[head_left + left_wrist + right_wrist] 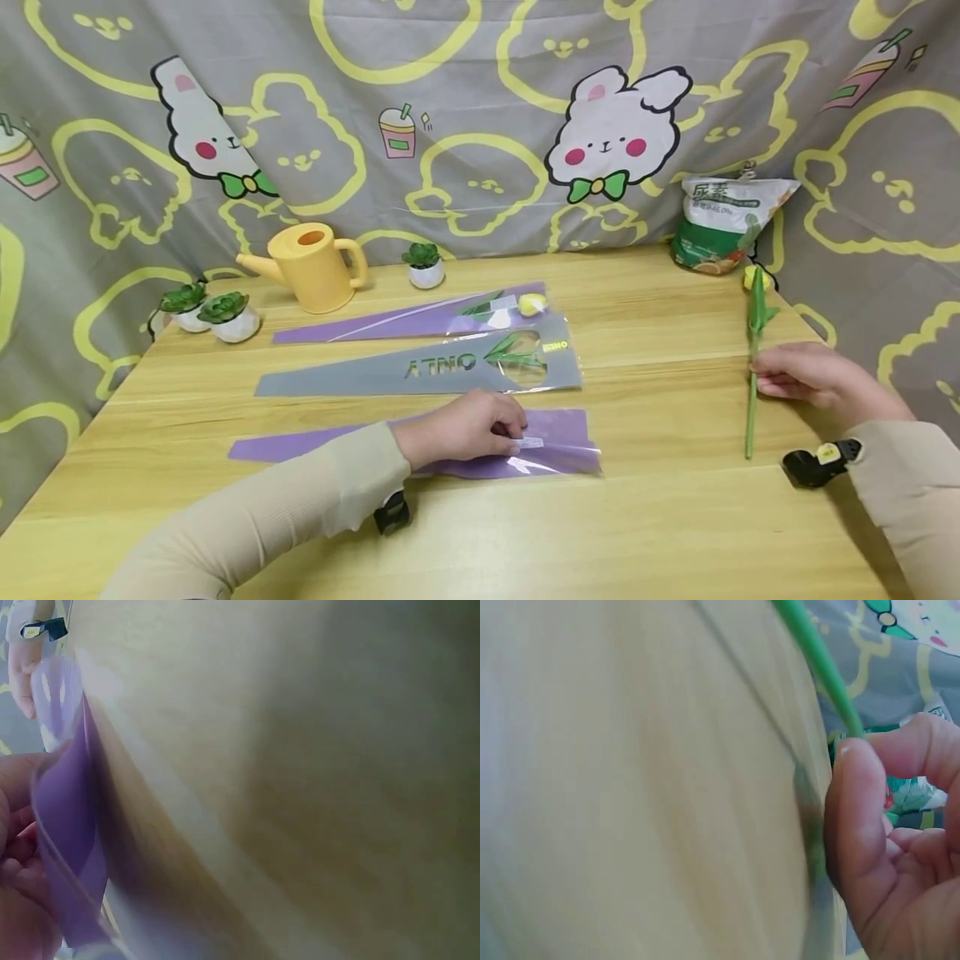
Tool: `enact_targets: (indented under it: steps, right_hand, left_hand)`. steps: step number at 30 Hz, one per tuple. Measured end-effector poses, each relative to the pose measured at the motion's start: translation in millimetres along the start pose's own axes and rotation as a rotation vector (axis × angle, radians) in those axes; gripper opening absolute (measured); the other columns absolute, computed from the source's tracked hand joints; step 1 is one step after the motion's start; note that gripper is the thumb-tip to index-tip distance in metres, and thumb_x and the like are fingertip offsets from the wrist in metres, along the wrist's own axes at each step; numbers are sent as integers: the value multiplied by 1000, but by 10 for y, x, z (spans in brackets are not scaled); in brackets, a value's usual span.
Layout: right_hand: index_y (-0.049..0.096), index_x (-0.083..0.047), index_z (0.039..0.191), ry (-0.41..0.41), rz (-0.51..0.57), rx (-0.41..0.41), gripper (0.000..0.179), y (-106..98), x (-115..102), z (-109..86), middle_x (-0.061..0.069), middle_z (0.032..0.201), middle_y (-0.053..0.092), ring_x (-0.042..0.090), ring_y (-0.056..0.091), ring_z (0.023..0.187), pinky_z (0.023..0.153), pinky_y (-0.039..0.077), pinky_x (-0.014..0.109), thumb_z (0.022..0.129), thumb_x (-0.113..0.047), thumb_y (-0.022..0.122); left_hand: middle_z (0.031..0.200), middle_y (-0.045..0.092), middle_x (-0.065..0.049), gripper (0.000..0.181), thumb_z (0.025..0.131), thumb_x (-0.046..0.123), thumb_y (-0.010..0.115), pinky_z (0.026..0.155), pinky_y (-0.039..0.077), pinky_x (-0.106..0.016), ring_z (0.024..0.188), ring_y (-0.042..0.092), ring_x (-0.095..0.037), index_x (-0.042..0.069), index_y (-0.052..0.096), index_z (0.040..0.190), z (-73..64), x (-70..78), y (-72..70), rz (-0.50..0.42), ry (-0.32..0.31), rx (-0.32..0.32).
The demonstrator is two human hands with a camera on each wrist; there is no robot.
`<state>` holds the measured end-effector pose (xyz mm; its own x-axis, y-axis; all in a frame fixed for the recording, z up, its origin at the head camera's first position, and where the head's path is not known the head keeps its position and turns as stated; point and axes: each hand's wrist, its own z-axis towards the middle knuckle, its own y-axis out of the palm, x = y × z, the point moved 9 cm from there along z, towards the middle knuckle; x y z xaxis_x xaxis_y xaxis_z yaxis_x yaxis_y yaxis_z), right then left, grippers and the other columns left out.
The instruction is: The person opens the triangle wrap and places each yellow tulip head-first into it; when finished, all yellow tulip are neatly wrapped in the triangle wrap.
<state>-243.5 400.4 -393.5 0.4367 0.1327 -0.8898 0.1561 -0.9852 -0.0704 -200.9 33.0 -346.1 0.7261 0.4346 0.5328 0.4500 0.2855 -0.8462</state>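
Flower and wrappers on a wooden worktop (637,517). The flower (757,310), a yellow head on a green stem, is at the right edge of the scene; its long axis runs almost near to far, head at the far end, cut end of the stem pointing near. The right hand (813,383) pinches the stem around mid-length between thumb and forefinger, the fingertips brought together; in the right wrist view the stem stands apart from its shadow, clear of the worktop.

The near purple wrapper (558,427) lies left of the flower, long axis left to right, narrow end left, wide end right. The left hand (468,425), fingers curled and nearly closed, grips its film close to the wide end; the left wrist view shows the sheet's edge bowed upward.

Beyond it, the grey wrapper (375,367) lies in nearly the same direction, green leaves visible through its window. Farther still, the far purple wrapper (405,321) also tapers left, its wide end angled slightly far; a yellow bloom (532,305) shows at the right end.

Far side: a yellow watering can (311,271), spout pointing left, at left; a bag (720,229) at right.
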Motion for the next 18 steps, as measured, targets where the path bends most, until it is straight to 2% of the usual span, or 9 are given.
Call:
enact_targets:
  steps: [6, 12, 15, 18]
  right_hand:
    - [63, -9, 74, -168, 251, -38, 33, 166, -97, 26, 0, 68, 65, 10, 64, 63, 61, 53, 21, 90, 5, 39]
    - [63, -7, 74, -237, 401, -56, 31, 325, -143, 49, 2, 67, 65, 11, 65, 64, 62, 54, 23, 89, 7, 40]
    - [63, -7, 75, -255, 453, -62, 30, 388, -158, 63, 3, 68, 66, 12, 65, 65, 63, 54, 23, 90, 7, 41]
    - [63, -7, 75, -266, 503, -67, 30, 449, -167, 79, 5, 69, 66, 13, 65, 65, 63, 54, 24, 92, 6, 41]
  left_hand:
    - [108, 66, -6, 7, 82, 6, 66, 96, 41, -25, 106, 59, -17, 6, 72, 86, -24, -5, -3, 15, -15, -18]
    - [107, 65, -6, 6, 80, 11, 71, 92, 43, -22, 104, 58, -17, 6, 70, 84, -47, 18, 26, 39, -6, -6]
    - [96, 64, -2, 5, 79, 10, 71, 85, 45, -20, 93, 58, -13, 8, 67, 77, -47, 23, 31, 47, 1, 20]
    - [82, 60, 2, 12, 78, 9, 72, 74, 44, -16, 79, 54, -7, 10, 63, 70, -39, 13, 35, 29, -1, 39]
